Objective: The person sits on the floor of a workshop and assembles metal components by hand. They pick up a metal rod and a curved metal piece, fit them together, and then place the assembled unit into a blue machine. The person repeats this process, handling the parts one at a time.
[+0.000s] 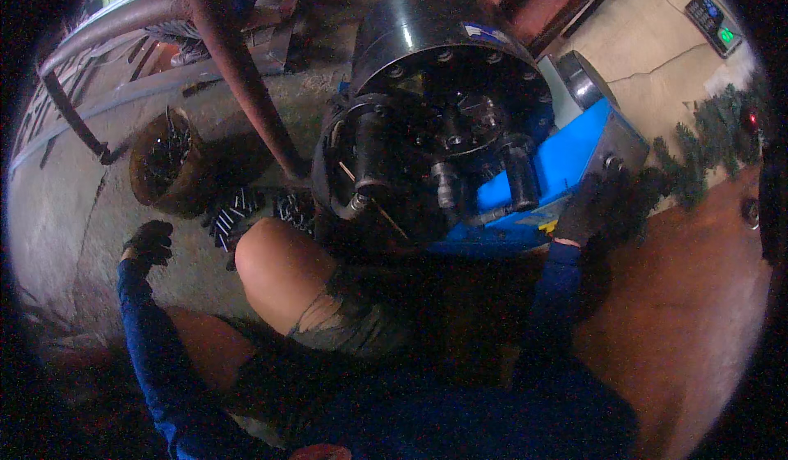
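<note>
Sitting close against the big black round machine (447,107), the person has a bare knee (279,267) raised just in front of it, and everything else can be placed from that machine. Nearest, on the machine's lower left, the left hand (149,242) in a dark glove hangs over the grey floor (74,189), fingers loosely curled and holding nothing that can be seen. Just beyond the knee, between that hand and the machine's base, lies a scatter of short metal fittings (234,212); they lie to the right of the left fingers and a little farther off, their long axes mostly pointing up and away from the person. The left hand is clearly the nearer one to them. Farther on the same side stands a rusty brown can (168,164) with more dark pieces standing upright inside it. On the machine's right side the right hand (587,205), also gloved, rests against the blue body (574,152) near a small knob; whether its fingers grip anything cannot be told. A reddish pipe (238,66) slants down across the machine's left face, and far off beyond the machine's right a handheld controller (714,18) lies on the pale floor.
</note>
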A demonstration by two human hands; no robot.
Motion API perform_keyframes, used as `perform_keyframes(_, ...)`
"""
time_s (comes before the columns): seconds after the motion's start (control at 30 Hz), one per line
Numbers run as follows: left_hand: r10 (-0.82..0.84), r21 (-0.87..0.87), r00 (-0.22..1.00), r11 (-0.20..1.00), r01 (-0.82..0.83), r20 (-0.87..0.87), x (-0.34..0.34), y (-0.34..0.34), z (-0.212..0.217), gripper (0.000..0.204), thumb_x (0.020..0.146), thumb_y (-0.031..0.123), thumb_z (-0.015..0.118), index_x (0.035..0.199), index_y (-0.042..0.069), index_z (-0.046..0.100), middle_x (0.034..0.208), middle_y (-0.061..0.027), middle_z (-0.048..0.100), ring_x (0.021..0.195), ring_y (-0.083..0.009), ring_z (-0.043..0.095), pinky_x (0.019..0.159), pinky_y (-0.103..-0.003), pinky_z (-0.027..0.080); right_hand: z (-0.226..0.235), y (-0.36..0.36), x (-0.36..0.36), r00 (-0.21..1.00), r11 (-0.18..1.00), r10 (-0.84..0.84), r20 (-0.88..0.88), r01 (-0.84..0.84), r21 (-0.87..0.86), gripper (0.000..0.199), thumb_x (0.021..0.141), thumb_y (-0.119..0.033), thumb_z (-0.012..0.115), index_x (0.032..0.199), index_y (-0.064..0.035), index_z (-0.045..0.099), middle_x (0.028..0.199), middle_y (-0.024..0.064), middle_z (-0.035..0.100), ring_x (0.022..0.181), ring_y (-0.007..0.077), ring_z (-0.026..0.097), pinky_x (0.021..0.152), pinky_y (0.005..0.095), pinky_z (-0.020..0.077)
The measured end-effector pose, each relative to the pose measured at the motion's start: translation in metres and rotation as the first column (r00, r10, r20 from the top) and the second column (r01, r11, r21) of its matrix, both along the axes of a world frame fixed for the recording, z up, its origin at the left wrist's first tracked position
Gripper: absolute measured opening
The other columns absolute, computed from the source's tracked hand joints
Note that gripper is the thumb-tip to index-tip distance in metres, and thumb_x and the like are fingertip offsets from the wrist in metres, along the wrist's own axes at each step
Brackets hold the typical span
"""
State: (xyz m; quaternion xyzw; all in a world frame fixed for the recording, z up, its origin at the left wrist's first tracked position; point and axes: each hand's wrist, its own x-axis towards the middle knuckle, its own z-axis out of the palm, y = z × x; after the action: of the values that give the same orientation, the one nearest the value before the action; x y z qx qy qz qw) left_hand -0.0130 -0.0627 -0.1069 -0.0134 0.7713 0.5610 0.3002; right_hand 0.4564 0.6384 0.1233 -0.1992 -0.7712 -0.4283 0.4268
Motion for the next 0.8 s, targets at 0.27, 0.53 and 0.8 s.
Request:
perform_keyframes(0.27,-0.032,-0.024,0.999,0.999,0.033,0.039,-0.005,-0.005,0.003,0.032,0.097,0.031,0.063,0.124,0.015,0.069,0.097,-0.0078,0.07,0.065,-0.0234,0.068,0.054,-0.038,0.056,-0.003,0.006,-0.001,1.0,1.0,0.02,-0.002,-0.02,-0.007,0.031,0.103,-0.005,0.049,0.132,-0.0039,0.06,0.151,0.0214,0.051,0.147,0.0433,0.039,0.123,0.0579,0.0254)
perform_keyframes(0.53,-0.045,-0.031,0.998,0.998,0.046,0.053,-0.008,-0.004,0.006,0.039,0.097,0.035,0.066,0.129,0.014,0.063,0.097,-0.0081,0.07,0.066,-0.0239,0.069,0.053,-0.039,0.056,-0.009,0.006,-0.005,0.995,0.995,-0.029,-0.097,0.019,-0.101,0.023,0.101,-0.003,0.05,0.122,-0.0052,0.059,0.15,0.0223,0.052,0.145,0.046,0.041,0.121,0.0598,0.0276)
perform_keyframes(0.8,-0.035,-0.127,0.995,0.991,0.047,0.099,-0.011,0.005,0.01,0.056,0.09,0.041,0.076,0.134,0.013,0.058,0.096,-0.0095,0.068,0.068,-0.0233,0.069,0.054,-0.039,0.057,0.004,-0.006,-0.007,0.99,0.991,0.134,-0.046,-0.134,0.015,0.023,0.101,-0.003,0.052,0.122,-0.0064,0.059,0.148,0.021,0.054,0.144,0.0451,0.042,0.119,0.0612,0.0298)
